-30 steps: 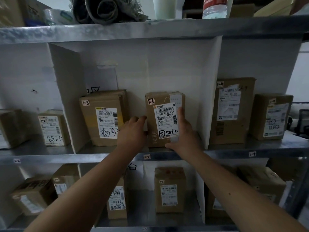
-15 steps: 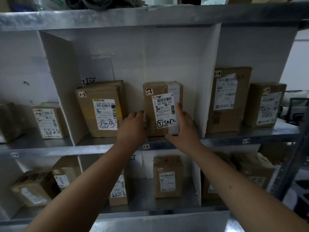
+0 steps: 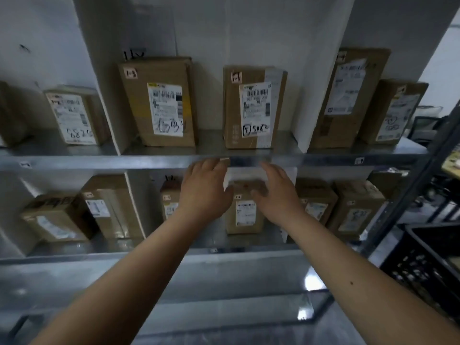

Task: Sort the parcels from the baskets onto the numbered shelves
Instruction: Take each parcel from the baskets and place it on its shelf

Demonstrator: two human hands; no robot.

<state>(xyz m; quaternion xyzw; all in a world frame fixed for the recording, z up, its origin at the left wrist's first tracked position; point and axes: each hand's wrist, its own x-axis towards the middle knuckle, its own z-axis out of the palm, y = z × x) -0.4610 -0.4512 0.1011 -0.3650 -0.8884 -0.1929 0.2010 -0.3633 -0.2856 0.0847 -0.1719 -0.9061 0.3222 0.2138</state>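
Parcel (image 3: 254, 107) on the upper shelf (image 3: 249, 159) read "5082"; its neighbour (image 3: 159, 102) was tagged "1-3". Left hand (image 3: 204, 192) and right hand (image 3: 276, 195) hovered below, fingers relaxed, holding nothing.

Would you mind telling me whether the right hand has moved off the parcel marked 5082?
Yes. The right hand has dropped below the shelf edge, leaving the parcel standing free.

A black frame (image 3: 423, 170) stood at the right side, next to the shelves. Behind it a dark chair (image 3: 428, 125) showed, blurry, against a pale wall (image 3: 443, 70).
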